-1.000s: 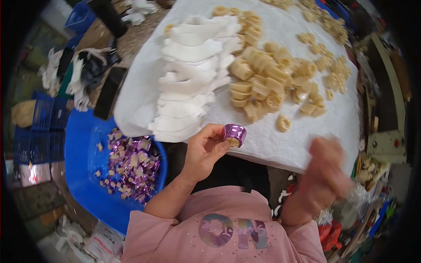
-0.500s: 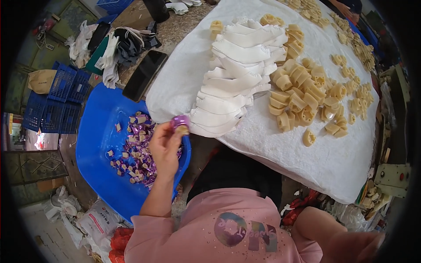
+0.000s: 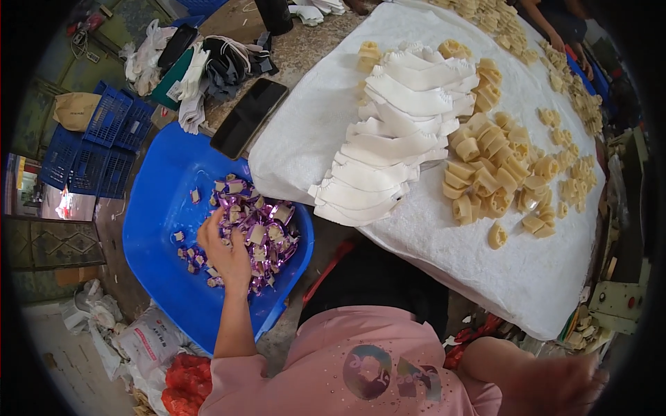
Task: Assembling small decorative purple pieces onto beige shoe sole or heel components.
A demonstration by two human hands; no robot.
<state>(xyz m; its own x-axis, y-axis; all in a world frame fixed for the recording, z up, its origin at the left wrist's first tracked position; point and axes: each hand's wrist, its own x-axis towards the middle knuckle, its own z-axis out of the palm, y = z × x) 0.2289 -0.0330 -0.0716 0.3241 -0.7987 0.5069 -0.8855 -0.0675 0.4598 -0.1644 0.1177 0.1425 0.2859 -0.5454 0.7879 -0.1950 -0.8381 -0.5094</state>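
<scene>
In the head view, find the purple pieces (image 3: 267, 232) left of centre in the frame, heaped loosely toward the right side of the blue basin (image 3: 156, 243), with a few strays farther left. Over the near side of that heap, left hand (image 3: 227, 258), thumb and fingers set apart with a visible gap; no piece to be seen in the grip. At the lower right of the frame, right hand (image 3: 565, 385), badly blurred; cannot tell how wide or narrow its fingers stand, or whether holding anything.

Judging by look alone, expect light weight and easy one-handed lifting. Expect a fairly stiff core under a thin, slick skin, likely to slide against dry fingertips and to wrinkle or scuff if squeezed hard. Best to pinch a single piece across opposite sides, on the dull beige part where reachable, rather than rub the shiny faces together.

As for looks: small, blocky, mirror-bright violet with hard highlights, broken by matt beige patches; tumbled at all angles, many overlapping, too small to make out seams. Close in tone to those patches: beige rings (image 3: 489, 163) right of centre in the frame, piled on white cloth (image 3: 485, 270) beside overlapping white strips (image 3: 402, 132).
</scene>
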